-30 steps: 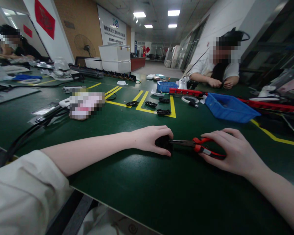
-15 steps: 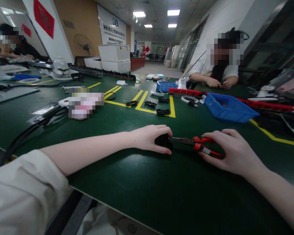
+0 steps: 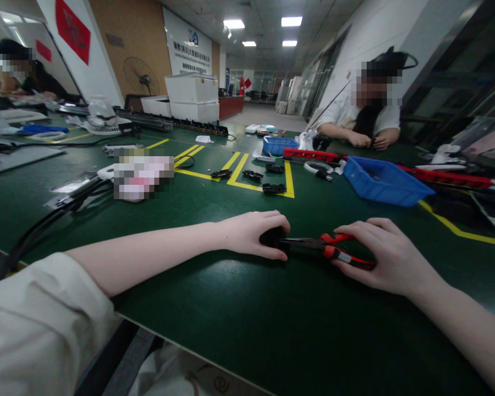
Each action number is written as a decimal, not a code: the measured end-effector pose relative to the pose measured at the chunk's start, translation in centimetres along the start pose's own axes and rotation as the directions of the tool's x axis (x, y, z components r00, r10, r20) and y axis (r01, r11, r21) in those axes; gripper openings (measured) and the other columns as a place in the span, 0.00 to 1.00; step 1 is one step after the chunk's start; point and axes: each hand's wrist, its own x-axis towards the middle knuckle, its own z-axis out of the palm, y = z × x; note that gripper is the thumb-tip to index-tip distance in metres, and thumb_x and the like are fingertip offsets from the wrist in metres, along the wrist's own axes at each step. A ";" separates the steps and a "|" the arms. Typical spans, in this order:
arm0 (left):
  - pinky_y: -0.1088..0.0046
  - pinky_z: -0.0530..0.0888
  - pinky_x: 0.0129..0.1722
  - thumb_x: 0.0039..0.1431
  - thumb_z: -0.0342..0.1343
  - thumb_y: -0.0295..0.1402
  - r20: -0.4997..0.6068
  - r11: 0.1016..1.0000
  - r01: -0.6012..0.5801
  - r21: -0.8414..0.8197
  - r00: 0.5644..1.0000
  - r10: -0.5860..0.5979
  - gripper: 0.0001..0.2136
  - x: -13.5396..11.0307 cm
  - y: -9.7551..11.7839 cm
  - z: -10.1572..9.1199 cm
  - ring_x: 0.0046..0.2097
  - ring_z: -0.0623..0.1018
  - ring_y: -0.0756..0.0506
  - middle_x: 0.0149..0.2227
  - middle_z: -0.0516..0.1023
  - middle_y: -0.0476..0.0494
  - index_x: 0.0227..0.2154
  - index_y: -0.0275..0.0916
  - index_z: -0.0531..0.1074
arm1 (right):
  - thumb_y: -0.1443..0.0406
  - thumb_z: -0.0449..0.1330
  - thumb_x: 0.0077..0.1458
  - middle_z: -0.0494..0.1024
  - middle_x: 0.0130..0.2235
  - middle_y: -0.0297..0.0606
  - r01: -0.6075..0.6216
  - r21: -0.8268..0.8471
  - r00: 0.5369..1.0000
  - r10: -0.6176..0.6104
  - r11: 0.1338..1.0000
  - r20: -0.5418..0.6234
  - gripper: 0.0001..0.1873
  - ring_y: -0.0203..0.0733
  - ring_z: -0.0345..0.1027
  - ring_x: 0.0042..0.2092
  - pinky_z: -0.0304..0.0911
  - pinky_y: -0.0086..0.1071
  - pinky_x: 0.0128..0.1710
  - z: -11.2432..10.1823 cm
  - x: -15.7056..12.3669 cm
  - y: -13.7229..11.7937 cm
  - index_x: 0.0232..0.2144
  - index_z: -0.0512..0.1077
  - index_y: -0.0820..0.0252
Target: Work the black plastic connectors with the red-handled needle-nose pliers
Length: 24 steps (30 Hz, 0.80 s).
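My left hand (image 3: pixel 251 234) rests on the green table (image 3: pixel 247 319) with its fingers wrapped round a small black part (image 3: pixel 272 237). My right hand (image 3: pixel 385 256) is closed on the red handles of a pair of pliers (image 3: pixel 334 250). The pliers lie nearly flat, and their dark jaws reach left into the black part. Both forearms stretch out over the table toward the middle.
Several small black parts (image 3: pixel 272 188) lie inside yellow floor-tape lines further back. A blue tray (image 3: pixel 385 181) stands at the right, a smaller blue bin (image 3: pixel 278 145) behind it. Black cables (image 3: pixel 53 217) run along the left. A seated person (image 3: pixel 367 124) works across the table.
The pliers and my right hand have shifted slightly left toward the black part. My left hand has stayed in place.
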 end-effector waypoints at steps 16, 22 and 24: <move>0.62 0.69 0.52 0.57 0.64 0.61 -0.019 0.957 -0.008 0.290 1.000 0.014 0.32 -0.3 0.4 -0.1 0.55 0.79 0.37 0.57 0.77 0.40 0.52 0.41 0.70 | 0.57 0.65 0.60 0.84 0.41 0.46 0.020 -0.097 0.997 -0.027 0.995 -0.066 0.19 0.52 0.79 0.39 0.66 0.48 0.43 -0.8 0.2 0.3 0.51 0.72 0.58; 0.61 0.69 0.48 0.64 0.58 0.54 0.019 0.917 -0.077 0.392 0.997 0.076 0.25 -0.6 0.3 -0.6 0.53 0.79 0.37 0.55 0.78 0.37 0.53 0.39 0.70 | 0.55 0.63 0.62 0.84 0.41 0.45 0.026 -0.149 0.996 -0.038 0.988 -0.075 0.20 0.51 0.79 0.39 0.66 0.47 0.43 -0.7 0.0 0.5 0.51 0.71 0.58; 0.61 0.69 0.48 0.65 0.57 0.50 0.025 0.913 -0.073 0.402 0.997 0.068 0.22 -0.6 0.3 -0.7 0.51 0.79 0.37 0.53 0.78 0.38 0.53 0.39 0.70 | 0.55 0.63 0.62 0.84 0.41 0.45 0.030 -0.154 0.996 -0.042 0.988 -0.076 0.19 0.51 0.79 0.39 0.66 0.47 0.44 -0.7 -0.1 0.5 0.51 0.70 0.57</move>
